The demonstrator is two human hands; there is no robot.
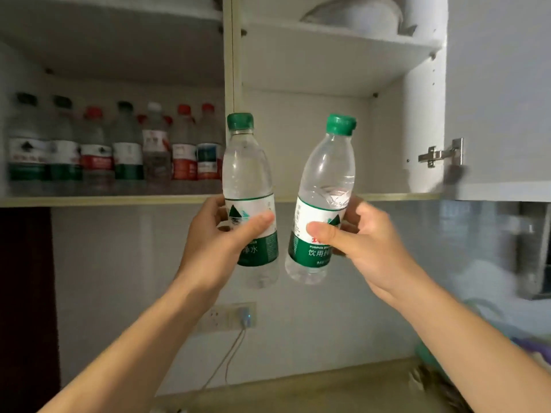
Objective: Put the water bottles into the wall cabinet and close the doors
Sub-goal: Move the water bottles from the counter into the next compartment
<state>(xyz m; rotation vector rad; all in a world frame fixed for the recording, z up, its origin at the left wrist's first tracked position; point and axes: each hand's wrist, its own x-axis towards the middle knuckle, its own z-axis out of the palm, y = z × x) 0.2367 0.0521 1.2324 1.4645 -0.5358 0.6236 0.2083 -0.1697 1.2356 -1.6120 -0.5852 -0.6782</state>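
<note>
Water bottles are raised toward an open wall cabinet (232,70), one in each of a person's bare hands. The left hand (220,242) wraps the label band of a green-capped bottle (249,186) held nearly upright, thumb laid across the front of the label. The right hand (363,234) grips a second green-capped bottle (323,192) the same way, its cap tipped to the right. Both bottles hang in the air in front of and slightly below the front edge of the cabinet's bottom shelf (104,200), close to its central divider and just apart from each other.

At the left end of that shelf a row of stored bottles (113,150), capped in green, red and white, already fills the left compartment nearly to the divider. The right compartment shows bare shelf behind the raised pair, and its door (501,93) stands swung open on a metal hinge (441,153).

With each bottle's long axis roughly vertical and its base below shelf level, both likely need lifting over the front edge before going in. The right hand sits nearer the free compartment; the left-hand bottle hovers at the divider and could go either side.
</note>
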